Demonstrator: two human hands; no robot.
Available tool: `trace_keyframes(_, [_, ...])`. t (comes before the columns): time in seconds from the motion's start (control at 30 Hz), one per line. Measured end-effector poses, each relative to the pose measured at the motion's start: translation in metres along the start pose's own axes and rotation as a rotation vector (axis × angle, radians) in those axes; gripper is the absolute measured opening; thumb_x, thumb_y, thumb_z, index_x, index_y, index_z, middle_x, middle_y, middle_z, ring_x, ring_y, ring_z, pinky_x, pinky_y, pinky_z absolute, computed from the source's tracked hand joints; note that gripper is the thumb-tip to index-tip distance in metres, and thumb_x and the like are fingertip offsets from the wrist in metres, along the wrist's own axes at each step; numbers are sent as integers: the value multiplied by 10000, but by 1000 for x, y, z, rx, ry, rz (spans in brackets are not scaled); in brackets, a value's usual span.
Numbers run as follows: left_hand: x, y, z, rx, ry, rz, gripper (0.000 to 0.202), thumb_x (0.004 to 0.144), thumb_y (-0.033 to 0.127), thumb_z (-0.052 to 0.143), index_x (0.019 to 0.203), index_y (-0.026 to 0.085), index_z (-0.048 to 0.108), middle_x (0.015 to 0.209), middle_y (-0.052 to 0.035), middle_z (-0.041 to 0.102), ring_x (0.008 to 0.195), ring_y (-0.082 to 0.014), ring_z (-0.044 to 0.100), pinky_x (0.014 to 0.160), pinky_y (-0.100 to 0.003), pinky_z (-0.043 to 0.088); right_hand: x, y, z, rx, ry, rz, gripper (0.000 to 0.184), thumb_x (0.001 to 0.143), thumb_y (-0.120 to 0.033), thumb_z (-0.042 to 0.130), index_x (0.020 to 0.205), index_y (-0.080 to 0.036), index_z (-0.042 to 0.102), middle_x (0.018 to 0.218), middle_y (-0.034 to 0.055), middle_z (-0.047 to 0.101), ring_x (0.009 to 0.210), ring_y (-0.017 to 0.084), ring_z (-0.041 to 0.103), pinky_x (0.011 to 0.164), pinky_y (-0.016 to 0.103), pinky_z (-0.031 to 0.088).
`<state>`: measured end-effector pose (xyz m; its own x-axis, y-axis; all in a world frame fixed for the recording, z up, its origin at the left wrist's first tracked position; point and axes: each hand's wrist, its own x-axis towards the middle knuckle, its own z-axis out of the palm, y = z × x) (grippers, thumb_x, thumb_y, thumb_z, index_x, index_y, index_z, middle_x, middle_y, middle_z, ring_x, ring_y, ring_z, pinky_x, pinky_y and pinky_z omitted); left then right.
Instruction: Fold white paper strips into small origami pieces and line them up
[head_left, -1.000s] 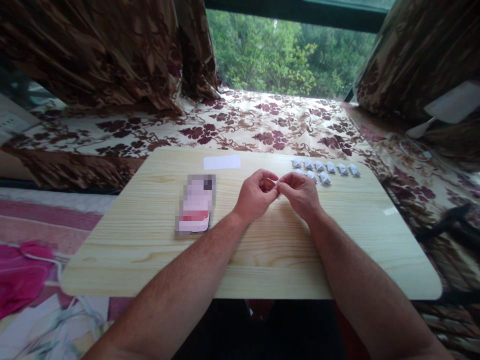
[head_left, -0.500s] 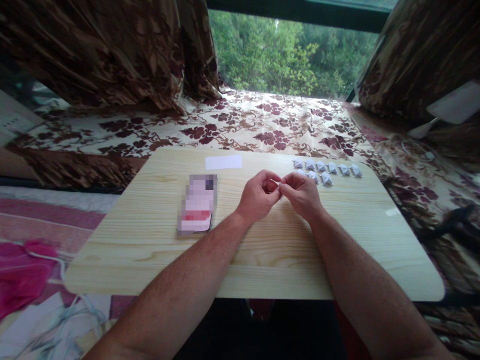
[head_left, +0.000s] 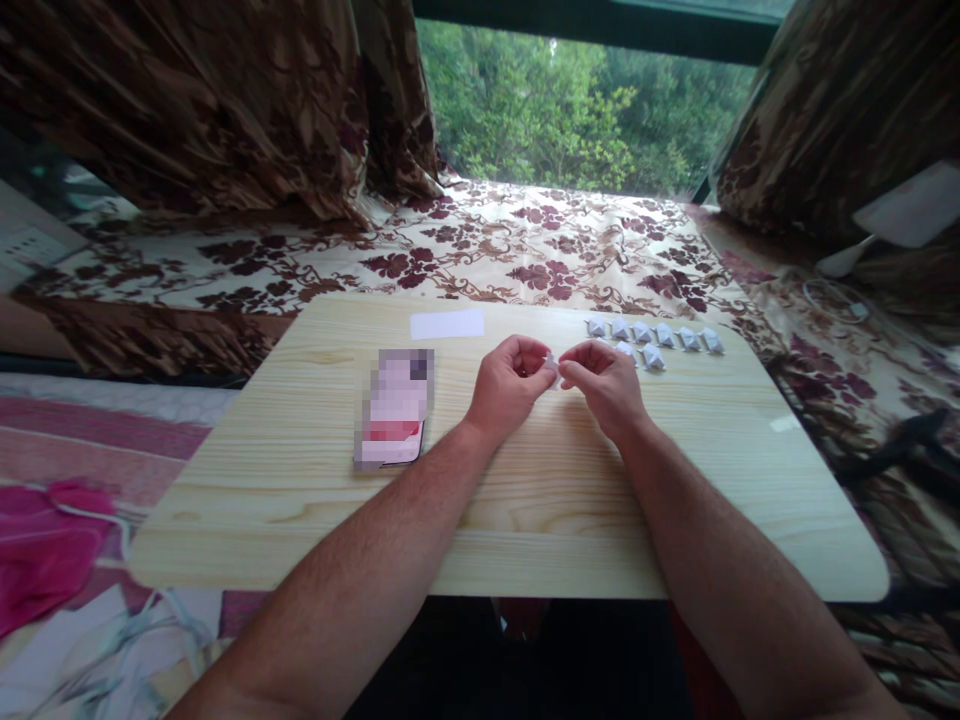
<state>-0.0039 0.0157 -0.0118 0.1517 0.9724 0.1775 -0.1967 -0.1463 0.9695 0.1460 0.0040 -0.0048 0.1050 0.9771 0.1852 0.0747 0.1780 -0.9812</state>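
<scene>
My left hand [head_left: 508, 385] and my right hand [head_left: 604, 385] meet over the middle of a pale wooden table [head_left: 525, 500]. Both are closed in a pinch on one small white folded paper piece [head_left: 552, 364] held between the fingertips, just above the tabletop. Most of that piece is hidden by my fingers. Several finished small folded paper shapes [head_left: 654, 340] lie in rows just right of my right hand. A blank white paper strip [head_left: 447, 324] lies flat beyond my left hand.
A phone [head_left: 394, 407] lies face up left of my hands. Floral cloth [head_left: 487, 245] covers the ledge behind the table, with brown curtains either side of a window. Pink fabric [head_left: 45, 545] and white cables lie at lower left.
My hands have stayed in place, with the fingertips shifting slightly on the paper piece, which now shows a little more between them. The view drifted slightly between the earliest frame and now.
</scene>
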Motion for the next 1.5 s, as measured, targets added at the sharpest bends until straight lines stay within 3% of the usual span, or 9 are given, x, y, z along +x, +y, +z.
trace_keyframes(0.33, [1, 3, 0, -56, 20, -52, 226, 664, 219, 768, 829, 149, 630, 709, 9, 646, 640, -103, 592, 630, -234, 477, 0, 2, -1, -3, -18, -26, 48, 719, -191, 693, 713, -174, 649, 593, -25, 628, 534, 111, 562, 546, 255, 427])
trace_keyframes(0.63, [1, 3, -2, 18, 4, -69, 180, 745, 299, 733, 717, 150, 635, 617, 10, 597, 568, -95, 512, 559, -238, 382, -3, -3, 1, -63, -89, -17, 87, 757, -232, 680, 709, -175, 635, 589, -25, 621, 539, 104, 544, 545, 249, 401])
trace_keyframes(0.9, [2, 0, -2, -145, -11, -167, 200, 668, 275, 781, 674, 153, 624, 582, 28, 575, 535, -79, 476, 541, -226, 359, -3, -3, -2, -9, -151, 6, 106, 757, -259, 701, 734, -170, 648, 596, -20, 631, 549, 111, 562, 556, 253, 418])
trace_keyframes(1.17, [2, 2, -2, -131, 3, -165, 206, 650, 284, 799, 658, 149, 643, 601, 12, 605, 560, -90, 510, 562, -233, 389, -4, -5, -2, -15, -155, 6, 138, 749, -279, 726, 710, -177, 642, 597, -20, 637, 548, 111, 568, 551, 250, 438])
trace_keyframes(1.33, [3, 4, -3, -151, 0, -216, 237, 681, 353, 786, 704, 150, 665, 644, -10, 633, 576, -104, 543, 549, -237, 428, -1, -2, -3, 26, -90, 56, 189, 716, -329, 771, 704, -169, 670, 597, -13, 651, 540, 115, 585, 548, 251, 477])
trace_keyframes(1.5, [3, 7, -4, -228, -22, -261, 322, 705, 351, 759, 960, 174, 674, 812, -34, 702, 698, -152, 666, 592, -251, 511, 2, 3, -4, 98, -23, 67, 194, 735, -342, 775, 742, -165, 694, 649, -4, 674, 534, 104, 592, 537, 243, 484])
